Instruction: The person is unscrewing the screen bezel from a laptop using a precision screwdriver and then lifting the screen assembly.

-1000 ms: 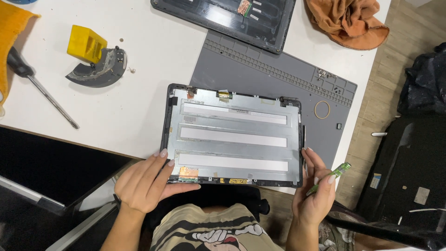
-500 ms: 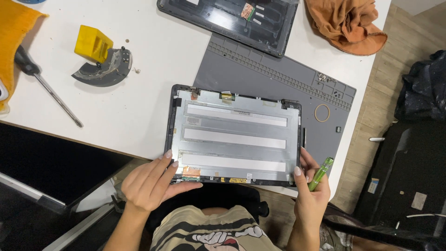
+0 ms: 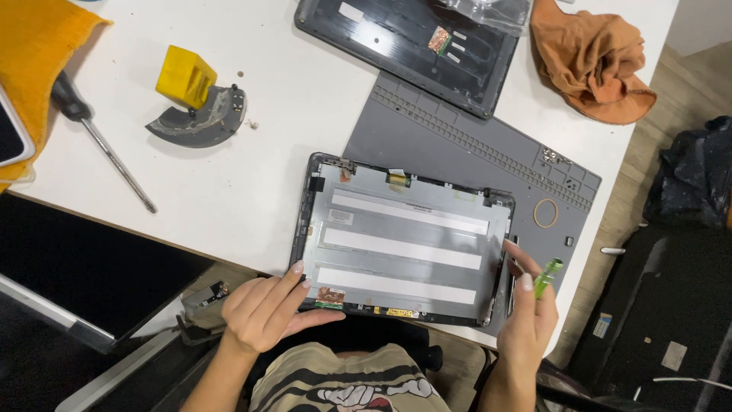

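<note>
Left hand (image 3: 263, 313) has its fingers (image 3: 293, 276) stretched out and loosely spread, tips touching the near left corner of the laptop screen panel (image 3: 404, 248), thumb under its edge. Right hand (image 3: 528, 320) pinches a small green-handled screwdriver (image 3: 547, 276) at the panel's right edge, three o'clock. The panel lies back-up, half on the grey repair mat (image 3: 465, 145), half on the white worktop (image 3: 252, 183). At twelve o'clock, a dark laptop base (image 3: 404, 46); at one, an orange cloth (image 3: 591, 61); at ten, a long screwdriver (image 3: 107, 149).
</note>
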